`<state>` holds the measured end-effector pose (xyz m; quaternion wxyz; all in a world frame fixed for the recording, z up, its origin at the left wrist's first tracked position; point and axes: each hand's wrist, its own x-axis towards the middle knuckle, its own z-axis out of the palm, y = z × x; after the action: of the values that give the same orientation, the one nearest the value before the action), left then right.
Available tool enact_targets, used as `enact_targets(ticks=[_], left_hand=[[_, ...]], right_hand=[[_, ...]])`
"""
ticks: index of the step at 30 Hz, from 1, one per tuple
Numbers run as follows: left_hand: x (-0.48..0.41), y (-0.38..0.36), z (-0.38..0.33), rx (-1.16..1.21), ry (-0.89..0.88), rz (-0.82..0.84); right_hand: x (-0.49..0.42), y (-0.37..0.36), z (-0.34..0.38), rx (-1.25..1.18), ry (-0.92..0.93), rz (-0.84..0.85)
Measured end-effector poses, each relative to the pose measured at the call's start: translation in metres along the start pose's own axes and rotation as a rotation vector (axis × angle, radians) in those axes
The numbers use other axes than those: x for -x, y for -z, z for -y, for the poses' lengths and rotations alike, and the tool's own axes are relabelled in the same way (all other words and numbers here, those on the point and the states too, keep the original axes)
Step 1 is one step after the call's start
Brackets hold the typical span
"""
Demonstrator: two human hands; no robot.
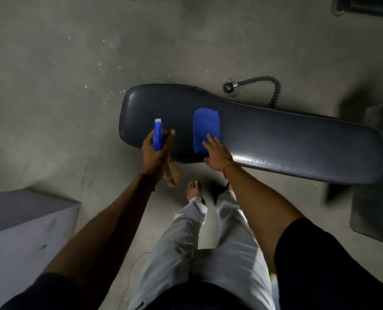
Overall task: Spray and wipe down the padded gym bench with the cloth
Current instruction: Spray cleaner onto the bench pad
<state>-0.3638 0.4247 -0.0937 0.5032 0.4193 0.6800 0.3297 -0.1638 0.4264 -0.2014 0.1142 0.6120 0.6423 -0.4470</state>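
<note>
Dark padded vinyl of the bench point(275, 135) is stretching across the concrete floor point(63, 74). On the bench's wide end a folded blue cloth point(205, 124) is lying flat, and the right hand point(217, 153) is pressing down on the cloth's near edge, fingers straight and spread. Over the bench's same end, the left hand point(157, 153) is gripping a blue spray bottle point(157, 137), fingers curling round it. Beyond the bench's far edge a rope handle point(253, 86) is lying on the floor.
</note>
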Motion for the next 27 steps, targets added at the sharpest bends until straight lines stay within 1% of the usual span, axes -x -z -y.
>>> enact_targets(ticks=[2, 5, 8, 10, 12, 14, 16, 18, 20, 23, 25, 27], left_hand=[[0.001, 0.004, 0.002, 0.019, 0.006, 0.029], [0.005, 0.005, -0.002, 0.063, 0.044, 0.070], [0.010, 0.005, -0.008, 0.065, 0.061, 0.105], [0.013, 0.006, -0.012, 0.058, 0.032, 0.124], [0.016, 0.003, -0.022, 0.073, 0.016, 0.116], [0.018, -0.003, -0.037, 0.115, 0.027, 0.118], [0.020, -0.013, -0.051, 0.160, 0.011, 0.137], [0.023, -0.023, -0.064, 0.190, -0.013, 0.174], [0.028, -0.032, -0.076, 0.225, -0.014, 0.208], [0.035, -0.042, -0.089, 0.276, -0.009, 0.259], [0.041, -0.047, -0.093, 0.278, -0.020, 0.335], [0.046, -0.052, -0.092, 0.272, -0.020, 0.426]], right_hand=[[0.011, 0.000, 0.004, -0.111, -0.038, -0.078], [0.036, 0.002, 0.006, -0.260, -0.085, -0.247], [0.065, 0.004, 0.007, -0.330, -0.097, -0.388], [0.083, 0.006, 0.008, -0.376, -0.139, -0.437], [0.096, 0.005, 0.008, -0.438, -0.140, -0.455], [0.106, 0.004, 0.010, -0.469, -0.089, -0.442], [0.117, 0.009, 0.017, -0.463, -0.027, -0.374], [0.126, 0.011, 0.027, -0.509, 0.044, -0.289], [0.130, 0.007, 0.036, -0.564, 0.102, -0.256], [0.138, 0.006, 0.044, -0.654, 0.067, -0.377], [0.144, 0.008, 0.044, -0.654, 0.048, -0.452], [0.150, 0.009, 0.041, -0.644, 0.024, -0.479]])
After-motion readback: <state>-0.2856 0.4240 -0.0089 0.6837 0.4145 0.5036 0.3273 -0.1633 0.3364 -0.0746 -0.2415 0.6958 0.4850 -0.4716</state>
